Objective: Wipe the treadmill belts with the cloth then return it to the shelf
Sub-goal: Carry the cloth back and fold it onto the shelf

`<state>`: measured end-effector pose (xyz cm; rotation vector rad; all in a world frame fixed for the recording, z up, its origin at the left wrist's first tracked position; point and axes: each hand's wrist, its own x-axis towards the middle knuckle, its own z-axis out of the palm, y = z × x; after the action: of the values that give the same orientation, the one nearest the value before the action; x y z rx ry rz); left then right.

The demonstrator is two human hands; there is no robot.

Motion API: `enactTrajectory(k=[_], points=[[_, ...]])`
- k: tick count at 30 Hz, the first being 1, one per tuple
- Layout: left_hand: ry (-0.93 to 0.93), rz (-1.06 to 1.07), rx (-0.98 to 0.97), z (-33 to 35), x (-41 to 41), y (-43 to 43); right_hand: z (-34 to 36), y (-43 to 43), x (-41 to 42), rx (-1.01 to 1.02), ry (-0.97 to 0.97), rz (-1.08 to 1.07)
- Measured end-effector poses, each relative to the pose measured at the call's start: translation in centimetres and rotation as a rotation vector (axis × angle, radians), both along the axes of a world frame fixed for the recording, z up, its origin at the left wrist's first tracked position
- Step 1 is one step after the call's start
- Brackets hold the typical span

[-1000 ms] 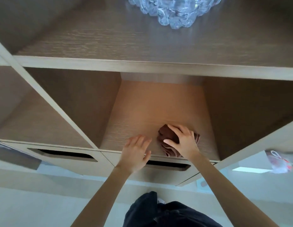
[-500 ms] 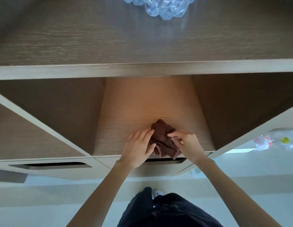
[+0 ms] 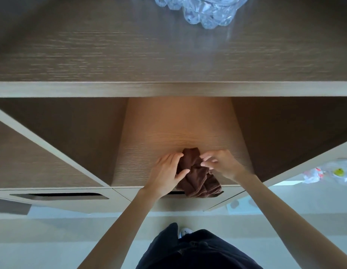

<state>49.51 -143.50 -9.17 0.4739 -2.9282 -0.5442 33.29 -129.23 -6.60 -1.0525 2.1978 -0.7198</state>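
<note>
A crumpled brown cloth (image 3: pixel 197 179) lies at the front of the middle shelf compartment (image 3: pixel 168 133), its lower folds hanging a little over the front edge. My left hand (image 3: pixel 165 171) cups the cloth's left side, with the fingers curled against it and the thumb laid on it. My right hand (image 3: pixel 220 164) is at the cloth's upper right and pinches a fold between thumb and fingertips, which are blurred. No treadmill is in view.
A clear glass bowl (image 3: pixel 205 10) stands on the cabinet top (image 3: pixel 110 45). Slanted wooden dividers flank the compartment, and drawer fronts with slot handles (image 3: pixel 58 195) sit below. A plastic bag (image 3: pixel 331 171) lies on the pale floor at right. My dark trousers show at the bottom.
My left hand came off the shelf floor and closed on the cloth's left side. The cloth has shifted toward the front edge and now overhangs it. My right hand went from covering it to pinching it.
</note>
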Motion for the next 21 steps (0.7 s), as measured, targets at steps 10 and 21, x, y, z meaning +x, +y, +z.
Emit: enactTrajectory(k=[10, 21], points=[[-0.001, -0.036, 0.049, 0.2, 0.1, -0.6, 0.3, -4.7, -2.9, 0.198, 0.120, 0.351], [0.085, -0.049, 0.274, 1.4, -1.2, -1.5, 1.2, -2.2, -2.9, -0.108, -0.212, 0.177]])
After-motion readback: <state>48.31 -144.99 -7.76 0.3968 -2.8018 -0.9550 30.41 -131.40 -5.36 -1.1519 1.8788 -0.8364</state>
